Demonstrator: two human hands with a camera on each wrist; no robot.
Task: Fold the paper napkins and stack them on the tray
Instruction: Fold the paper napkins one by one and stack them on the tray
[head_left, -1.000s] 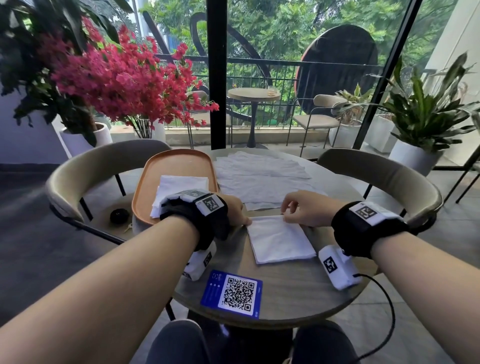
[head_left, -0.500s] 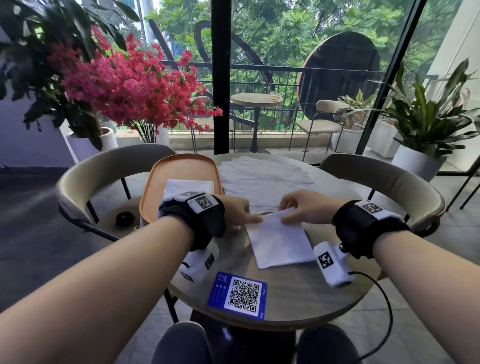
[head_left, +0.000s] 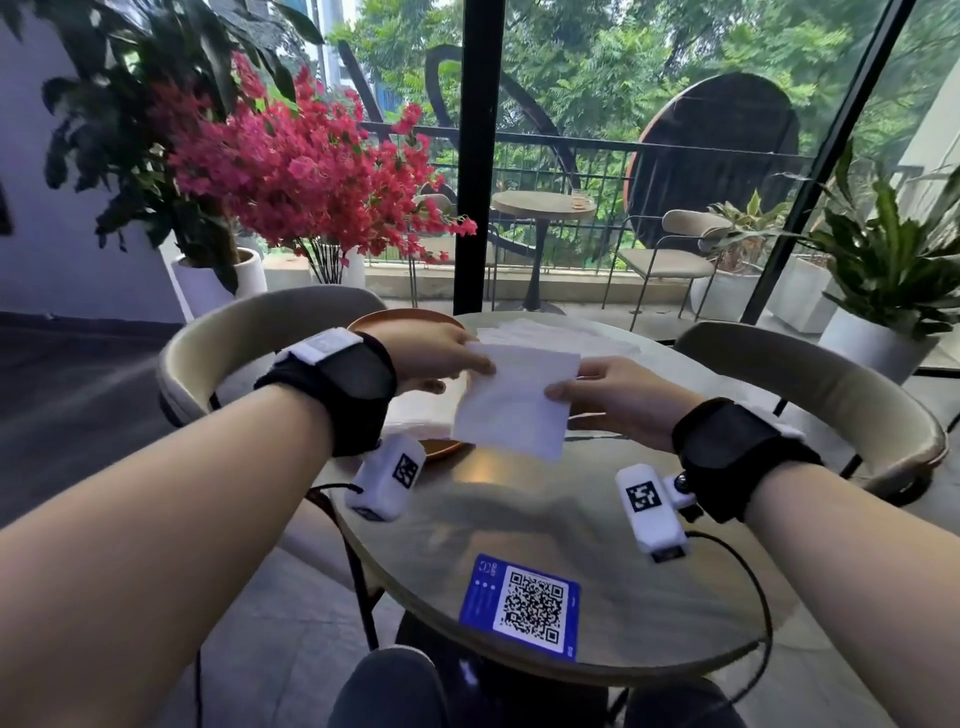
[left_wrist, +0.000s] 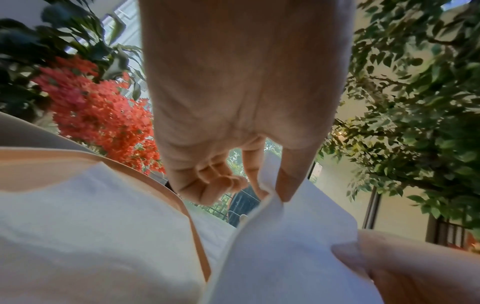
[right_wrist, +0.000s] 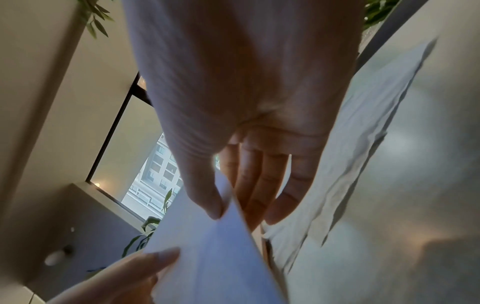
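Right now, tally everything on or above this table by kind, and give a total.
Held folded napkin: 1
Napkin stack on tray: 1
Unfolded napkin pile: 1
Orange tray: 1
Blue QR card: 1
Total: 5

Sitting round and grey-topped between two beige chairs: the counter (head_left: 597, 519), glossy and catching window light. Lying near its front edge: a blue QR-code card (head_left: 521, 606), flat and slightly askew. Resting on the left part: an orange tray (head_left: 441, 447), mostly hidden behind a forearm, carrying folded white napkins (left_wrist: 91, 226). Spreading across the far side: a loose pile of unfolded white napkins (head_left: 524, 332), overlapping and wrinkled, reaching close to the tray's rim. Showing again in the right wrist view: those unfolded sheets (right_wrist: 363, 144) lying flat on the bare grey surface.
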